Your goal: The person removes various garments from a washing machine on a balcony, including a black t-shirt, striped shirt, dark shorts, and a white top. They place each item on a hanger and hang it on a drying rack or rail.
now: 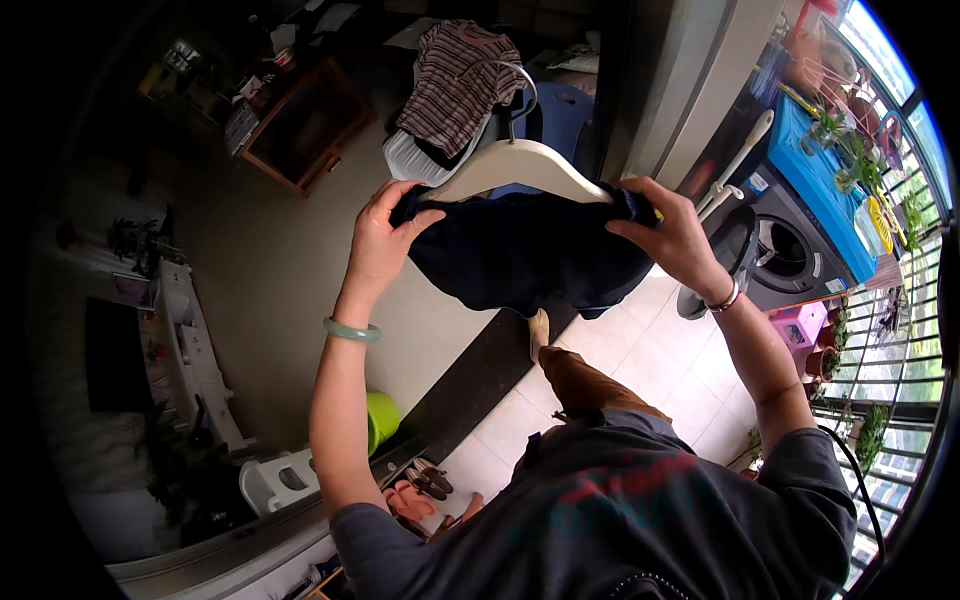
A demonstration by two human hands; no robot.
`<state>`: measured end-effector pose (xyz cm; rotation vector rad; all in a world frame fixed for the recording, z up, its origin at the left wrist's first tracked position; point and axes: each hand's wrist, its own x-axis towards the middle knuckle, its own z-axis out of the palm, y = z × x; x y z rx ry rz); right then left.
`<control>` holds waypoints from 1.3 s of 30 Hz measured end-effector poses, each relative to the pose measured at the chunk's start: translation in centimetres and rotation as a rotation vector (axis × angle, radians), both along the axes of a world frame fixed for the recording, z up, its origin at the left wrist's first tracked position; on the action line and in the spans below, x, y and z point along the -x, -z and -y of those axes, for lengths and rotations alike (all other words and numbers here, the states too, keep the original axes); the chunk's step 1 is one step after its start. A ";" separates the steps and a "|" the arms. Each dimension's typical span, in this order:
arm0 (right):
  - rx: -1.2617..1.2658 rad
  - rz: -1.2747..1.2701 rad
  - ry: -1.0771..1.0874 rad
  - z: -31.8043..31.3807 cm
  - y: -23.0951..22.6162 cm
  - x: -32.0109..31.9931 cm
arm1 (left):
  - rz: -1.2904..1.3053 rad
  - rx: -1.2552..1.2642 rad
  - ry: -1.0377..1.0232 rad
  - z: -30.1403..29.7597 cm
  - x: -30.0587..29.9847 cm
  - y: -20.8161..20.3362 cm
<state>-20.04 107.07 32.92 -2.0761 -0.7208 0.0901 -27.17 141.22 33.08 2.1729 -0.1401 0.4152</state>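
A cream clothes hanger (515,168) with a metal hook hangs in front of me, its hook pointing away. Over its two ends lies a dark navy garment (530,250), whose exact kind I cannot make out. My left hand (385,222) pinches the garment at the hanger's left end, thumb on the near side. At the right end my right hand (672,228) grips the cloth the same way, fingers partly hidden behind it. The garment's lower part droops between both hands.
Beyond the hanger, a striped shirt (458,80) lies over a white basket (412,158) beside a blue chair (560,125). To the right stand a grey washing machine (795,255) and barred windows. Shoes (415,497) and a green bucket (382,420) are at lower left.
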 end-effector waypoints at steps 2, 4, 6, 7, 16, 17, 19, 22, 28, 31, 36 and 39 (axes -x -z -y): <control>-0.117 -0.075 -0.090 -3.1 2.5 -3.2 | -0.011 -0.048 -0.049 -3.3 -0.8 0.2; -0.396 -0.215 -0.115 -6.3 3.1 -6.5 | 0.000 0.005 -0.131 -6.1 -2.1 -1.5; -0.393 -0.003 -0.010 -9.4 3.7 -8.7 | -0.021 0.128 -0.193 -8.7 -3.1 -3.8; -0.383 0.007 0.034 -11.1 4.1 -9.7 | 0.001 0.116 -0.224 -10.4 -3.4 -5.4; -0.502 -0.879 0.259 -26.8 11.0 -13.4 | 0.229 0.163 -0.491 -18.2 -6.2 -15.6; -0.536 -0.945 0.272 -28.6 11.6 -14.4 | 0.243 0.157 -0.496 -18.4 -6.9 -16.4; -0.599 -1.057 0.287 -31.8 11.9 -16.5 | 0.259 0.164 -0.519 -19.7 -7.8 -17.3; -0.649 -1.096 0.353 -36.7 11.5 -19.9 | 0.278 0.165 -0.537 -22.3 -9.2 -17.9; -0.683 -1.049 0.431 -42.9 15.1 -24.7 | 0.254 0.182 -0.504 -29.0 -11.7 -18.6; -0.656 -1.059 0.513 -45.5 13.5 -24.0 | 0.243 0.213 -0.491 -32.5 -12.8 -18.6; -0.504 -0.943 0.429 -48.6 15.2 -26.6 | 0.232 0.244 -0.380 -36.4 -16.3 -18.4; -0.728 -1.047 0.455 -49.0 16.3 -26.7 | 0.224 0.210 -0.385 -39.8 -17.6 -17.6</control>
